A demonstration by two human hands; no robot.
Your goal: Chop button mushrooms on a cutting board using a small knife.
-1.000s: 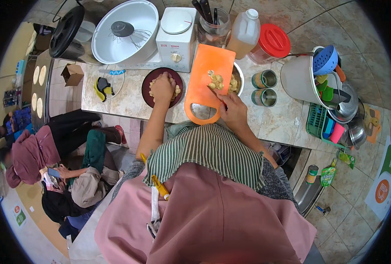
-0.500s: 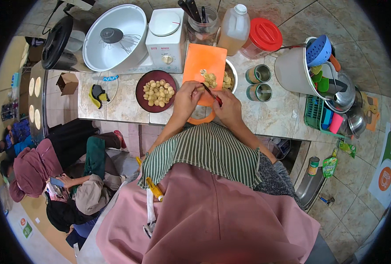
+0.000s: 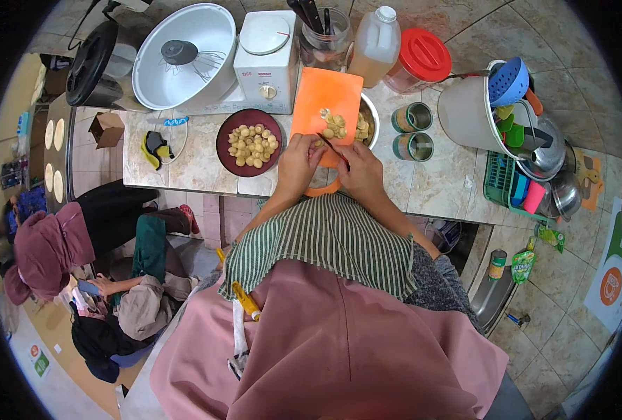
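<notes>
My left hand (image 3: 295,164) is on the near part of an orange cutting board (image 3: 325,91), fingers pinched around a small pale piece that is mostly hidden. Beside it my right hand (image 3: 362,170) grips a knife (image 3: 332,147) angled over the board. Sliced pale pieces (image 3: 334,127), apparently mushrooms, lie just beyond my fingers. A white-rimmed bowl (image 3: 372,112) with more slices sits partly under the board. Left of my hands, a maroon plate (image 3: 227,157) holds several whole round pale mushrooms (image 3: 253,143).
A mixer (image 3: 265,63), white bowl (image 3: 150,84), jug (image 3: 374,49) and red-lidded container (image 3: 416,63) line the back. Two open cans (image 3: 412,147) stand right of the board, near a bucket of utensils (image 3: 468,119). Several people (image 3: 52,252) are at lower left, one with a phone.
My left hand has left the maroon plate and moved right onto the board beside the knife. My right hand still holds the knife. At left, the person in maroon has shifted.
</notes>
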